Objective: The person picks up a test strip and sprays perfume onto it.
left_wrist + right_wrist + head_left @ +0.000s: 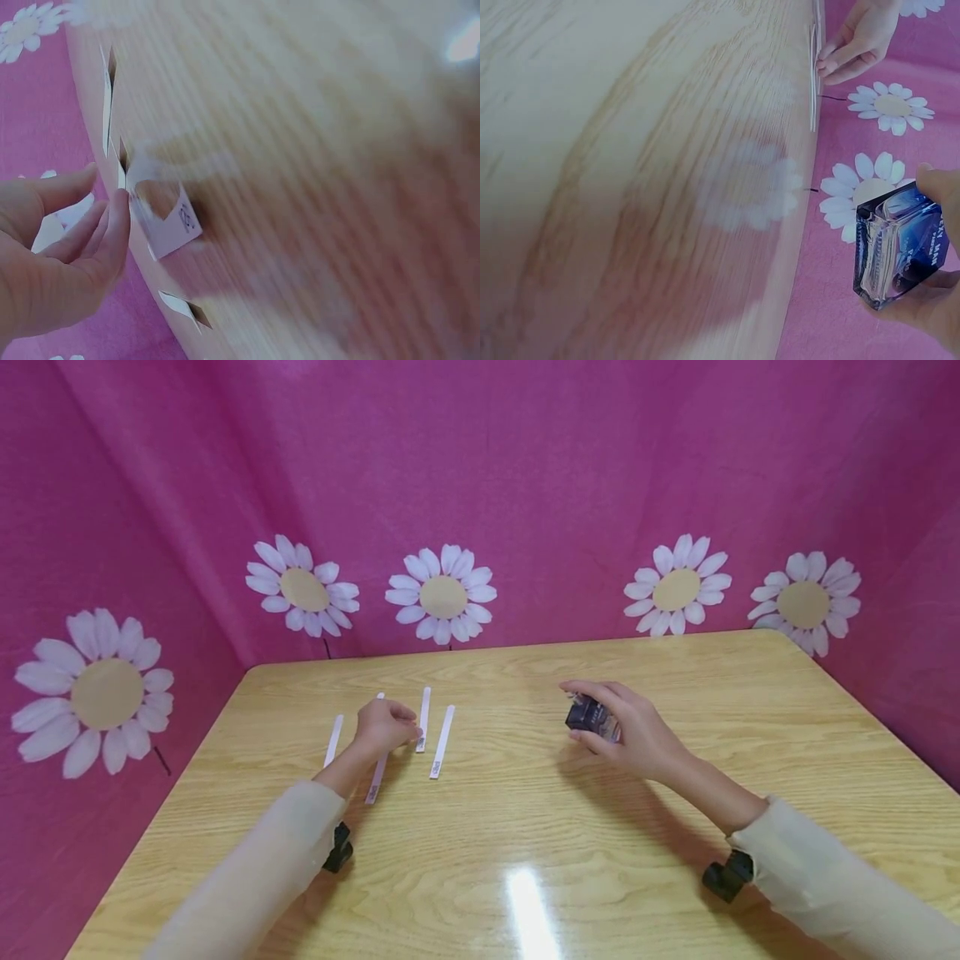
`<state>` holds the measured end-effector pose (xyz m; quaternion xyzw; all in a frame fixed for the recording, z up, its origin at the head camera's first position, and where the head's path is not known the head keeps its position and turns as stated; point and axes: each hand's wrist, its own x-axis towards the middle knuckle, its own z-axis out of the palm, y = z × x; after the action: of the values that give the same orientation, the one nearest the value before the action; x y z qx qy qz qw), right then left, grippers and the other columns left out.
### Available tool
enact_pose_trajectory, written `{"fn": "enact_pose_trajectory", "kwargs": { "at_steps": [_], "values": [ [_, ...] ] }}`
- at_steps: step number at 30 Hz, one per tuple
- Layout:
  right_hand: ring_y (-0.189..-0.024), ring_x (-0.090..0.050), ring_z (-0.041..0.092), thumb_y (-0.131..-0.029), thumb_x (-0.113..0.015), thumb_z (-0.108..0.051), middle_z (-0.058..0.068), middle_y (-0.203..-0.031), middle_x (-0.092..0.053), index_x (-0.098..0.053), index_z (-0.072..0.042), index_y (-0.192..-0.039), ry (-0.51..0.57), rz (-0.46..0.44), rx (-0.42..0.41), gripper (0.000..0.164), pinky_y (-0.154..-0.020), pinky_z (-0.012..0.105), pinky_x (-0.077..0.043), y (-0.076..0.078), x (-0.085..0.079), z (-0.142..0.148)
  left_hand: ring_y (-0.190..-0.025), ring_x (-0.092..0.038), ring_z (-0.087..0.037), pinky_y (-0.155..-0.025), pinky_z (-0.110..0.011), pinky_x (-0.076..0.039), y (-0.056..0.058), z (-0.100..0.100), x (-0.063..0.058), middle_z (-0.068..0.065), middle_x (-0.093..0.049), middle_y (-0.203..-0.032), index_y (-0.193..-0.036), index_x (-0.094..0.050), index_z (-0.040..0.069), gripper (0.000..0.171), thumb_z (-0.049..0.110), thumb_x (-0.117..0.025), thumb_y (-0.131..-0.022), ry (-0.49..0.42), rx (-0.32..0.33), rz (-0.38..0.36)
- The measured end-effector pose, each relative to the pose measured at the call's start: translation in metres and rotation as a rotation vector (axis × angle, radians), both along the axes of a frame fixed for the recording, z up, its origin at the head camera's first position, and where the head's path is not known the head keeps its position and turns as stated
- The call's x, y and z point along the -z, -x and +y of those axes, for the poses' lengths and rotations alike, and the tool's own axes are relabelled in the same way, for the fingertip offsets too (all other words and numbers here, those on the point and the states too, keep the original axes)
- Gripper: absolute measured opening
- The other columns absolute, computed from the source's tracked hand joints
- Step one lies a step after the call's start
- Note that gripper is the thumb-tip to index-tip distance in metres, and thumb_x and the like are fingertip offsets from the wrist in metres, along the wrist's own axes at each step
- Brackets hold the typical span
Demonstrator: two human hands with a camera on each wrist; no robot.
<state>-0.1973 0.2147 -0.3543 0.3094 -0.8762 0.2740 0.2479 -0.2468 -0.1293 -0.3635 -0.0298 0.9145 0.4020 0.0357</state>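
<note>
Several narrow white paper strips lie apart on the wooden table, small dark print at their near ends. My left hand (pixel 384 727) is over them, its fingertips beside the strip (pixel 423 718) third from the left. In the left wrist view, thumb and fingers of the left hand (pixel 67 255) stand apart, close to a strip; whether they touch it is unclear. My right hand (pixel 633 731) grips a dark blue glass perfume bottle (pixel 591 718) between thumb and fingers, above the table. The bottle (pixel 900 244) is tilted, its clear thick base facing the right wrist camera.
The other strips (pixel 442 742) lie on either side of the left hand; its wrist partly covers the leftmost one (pixel 334 739). A pink curtain (pixel 525 485) with white daisies hangs behind the table (pixel 480 852). Light glares off the table's front.
</note>
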Motion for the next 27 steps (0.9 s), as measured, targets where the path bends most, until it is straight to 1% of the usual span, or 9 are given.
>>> {"fn": "enact_pose_trajectory", "kwargs": {
  "at_steps": [4,8,11,14,18,20,23,27],
  "values": [
    [-0.102,-0.063,0.023,-0.077,-0.08,-0.016,0.008,-0.119,-0.066,-0.055,-0.021,-0.133,-0.006,0.009,0.011,0.061,-0.071,0.036,-0.051,-0.001,0.001,0.003,-0.082,-0.067,-0.021,-0.069,-0.022,-0.054,-0.008,0.0,0.001,-0.018,-0.072,-0.095,-0.103,-0.068,-0.005,0.027,0.006,-0.073,-0.079,0.008,0.091,0.06],
    [-0.101,-0.063,0.022,-0.077,-0.08,-0.015,0.008,-0.117,-0.066,-0.055,-0.02,-0.133,-0.008,0.017,0.02,0.062,-0.072,0.037,-0.052,-0.001,0.002,0.007,-0.08,-0.068,-0.023,-0.068,-0.022,-0.054,-0.018,0.004,-0.001,-0.019,-0.072,-0.09,-0.098,-0.069,-0.007,0.025,0.004,-0.074,-0.077,0.008,0.147,0.108],
    [-0.096,-0.063,0.02,-0.076,-0.08,-0.014,0.009,-0.114,-0.067,-0.055,-0.02,-0.133,-0.001,0.016,0.02,0.062,-0.069,0.036,-0.052,-0.001,0.002,0.009,-0.079,-0.069,-0.025,-0.069,-0.025,-0.055,-0.024,0.007,0.001,-0.02,-0.072,-0.088,-0.095,-0.069,-0.008,0.022,0.001,-0.074,-0.076,0.02,0.196,0.138],
    [-0.093,-0.062,0.018,-0.076,-0.08,-0.014,0.009,-0.112,-0.067,-0.056,-0.02,-0.132,0.005,0.016,0.023,0.062,-0.067,0.034,-0.052,-0.001,0.002,0.011,-0.079,-0.068,-0.024,-0.072,-0.027,-0.056,-0.028,0.012,0.004,-0.019,-0.072,-0.087,-0.093,-0.069,-0.008,0.021,0.001,-0.075,-0.075,0.049,0.241,0.14],
    [-0.095,-0.063,0.019,-0.076,-0.081,-0.014,0.009,-0.113,-0.067,-0.056,-0.02,-0.133,0.007,0.018,0.022,0.062,-0.066,0.032,-0.052,-0.002,0.002,0.012,-0.079,-0.067,-0.022,-0.074,-0.029,-0.057,-0.032,0.018,0.009,-0.018,-0.071,-0.086,-0.091,-0.069,-0.007,0.023,0.001,-0.078,-0.071,0.084,0.259,0.132],
    [-0.095,-0.063,0.02,-0.076,-0.081,-0.014,0.009,-0.113,-0.067,-0.056,-0.019,-0.133,0.006,0.019,0.021,0.062,-0.066,0.033,-0.052,-0.002,0.001,0.012,-0.078,-0.066,-0.022,-0.074,-0.029,-0.057,-0.032,0.021,0.01,-0.017,-0.07,-0.085,-0.09,-0.068,-0.007,0.024,-0.001,-0.079,-0.069,0.098,0.267,0.15],
    [-0.096,-0.063,0.02,-0.076,-0.081,-0.014,0.01,-0.114,-0.067,-0.056,-0.018,-0.133,0.004,0.019,0.017,0.063,-0.067,0.036,-0.053,-0.003,0.0,0.014,-0.077,-0.066,-0.022,-0.073,-0.029,-0.057,-0.031,0.023,0.011,-0.018,-0.07,-0.084,-0.089,-0.068,-0.007,0.025,-0.005,-0.078,-0.067,0.094,0.286,0.17],
    [-0.097,-0.063,0.021,-0.075,-0.081,-0.013,0.01,-0.115,-0.067,-0.056,-0.017,-0.132,0.0,0.023,0.017,0.062,-0.069,0.038,-0.054,-0.005,0.0,0.016,-0.075,-0.067,-0.021,-0.07,-0.025,-0.057,-0.031,0.025,0.011,-0.018,-0.07,-0.082,-0.089,-0.067,-0.008,0.025,-0.011,-0.075,-0.065,0.072,0.338,0.176]
  ]
}}
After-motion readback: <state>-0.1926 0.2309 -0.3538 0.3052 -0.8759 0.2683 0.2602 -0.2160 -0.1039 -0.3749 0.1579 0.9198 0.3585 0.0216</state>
